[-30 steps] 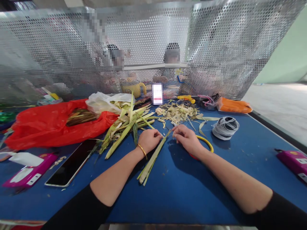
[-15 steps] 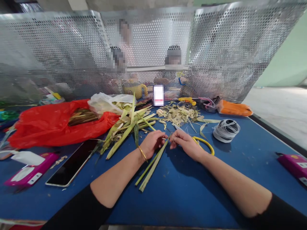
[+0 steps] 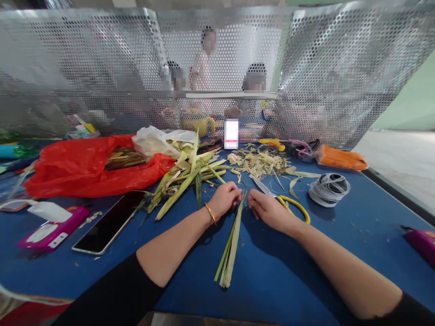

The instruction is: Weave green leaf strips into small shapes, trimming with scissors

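Note:
A small bundle of long green plant strips point(image 3: 234, 246) lies on the blue table between my arms, its narrow top end pointing away from me. To the left of that end is my left hand point(image 3: 227, 199), a gold bangle on its wrist, fingers pinched together. On the other side, my right hand point(image 3: 260, 203) is closed, fingers curled in toward the tip. A small gap separates the hands; anything thin held between or in them is too fine to make out. Scissors with yellow handles point(image 3: 295, 206) lie beneath and beside my right hand, blades pointing away.
Left of centre are a pile of green stalks point(image 3: 183, 185), a red plastic bag point(image 3: 74, 165), a phone point(image 3: 108, 222) and a magenta device point(image 3: 54, 231). Plant scraps point(image 3: 261, 160), a grey strip roll point(image 3: 329, 190) and an orange packet point(image 3: 341, 158) lie right. A perforated screen point(image 3: 224, 54) stands behind.
The bundle has swung to point more straight toward me, its strips slightly fanned at the near end. My hands have drawn a little apart at its tip. The whole view has shifted slightly.

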### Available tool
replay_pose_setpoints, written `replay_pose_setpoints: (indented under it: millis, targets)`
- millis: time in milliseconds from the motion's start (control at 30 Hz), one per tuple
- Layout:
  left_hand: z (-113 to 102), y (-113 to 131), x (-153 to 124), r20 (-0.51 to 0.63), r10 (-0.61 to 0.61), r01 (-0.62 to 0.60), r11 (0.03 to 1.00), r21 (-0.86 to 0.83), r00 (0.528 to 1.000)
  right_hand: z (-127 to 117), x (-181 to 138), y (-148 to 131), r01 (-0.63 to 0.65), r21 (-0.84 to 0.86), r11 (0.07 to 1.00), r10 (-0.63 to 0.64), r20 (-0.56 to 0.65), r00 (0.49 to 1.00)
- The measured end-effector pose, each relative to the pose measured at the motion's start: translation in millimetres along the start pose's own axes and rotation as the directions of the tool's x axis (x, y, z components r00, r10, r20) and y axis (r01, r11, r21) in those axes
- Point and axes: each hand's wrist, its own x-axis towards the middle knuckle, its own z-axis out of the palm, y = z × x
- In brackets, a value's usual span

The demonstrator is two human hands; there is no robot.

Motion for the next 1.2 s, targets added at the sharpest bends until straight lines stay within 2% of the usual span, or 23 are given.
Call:
replay_pose_setpoints:
  millis: [300, 500, 567, 667, 767, 833, 900, 1200]
  targets:
    - [0.5, -0.7, -1.0, 0.013, 0.001, -0.002, 0.999, 0.034, 1.0, 4.9, 5.3, 6.5, -0.002, -0.084, 0.996, -0.006, -0.103, 0.995]
    - [0.1, -1.5, 0.0, 0.01, -0.005, 0.005, 1.0, 0.024, 1.0, 3.8, 1.7, 5.0, 0.071, -0.392, 0.917, -0.129, -0.124, 0.984]
    - [-0.1, -2.0, 0.2, 0.012, -0.004, 0.004, 1.0, 0.023, 1.0, 3.6, 2.1, 3.0, 0.062, -0.323, 0.944, -0.122, -0.169, 0.978]
    - [0.2, -2.6, -0.2, 0.022, -0.002, 0.001, 1.0, 0.03, 1.0, 4.8, 3.4, -0.9, 0.059, -0.083, 0.995, -0.076, -0.225, 0.971]
    - [0.9, -2.6, -1.0, 0.034, 0.006, -0.008, 0.999, 0.045, 0.999, 8.3, 4.3, -3.2, 0.024, 0.175, 0.984, 0.001, -0.14, 0.99]
    - [1.3, -2.3, -1.4, 0.044, 0.013, -0.015, 0.998, 0.058, 0.999, 11.0, 4.9, -2.7, -0.008, 0.283, 0.959, 0.032, -0.081, 0.996]
    - [1.5, -2.1, -1.1, 0.05, 0.018, -0.021, 0.997, 0.072, 0.999, 12.6, 5.7, -0.9, -0.017, 0.295, 0.955, 0.039, -0.071, 0.997]
    - [2.3, -3.6, 1.9, 0.048, 0.05, -0.057, 0.988, 0.141, 0.998, 9.0, 5.6, 2.3, -0.062, 0.125, 0.99, 0.075, -0.101, 0.992]
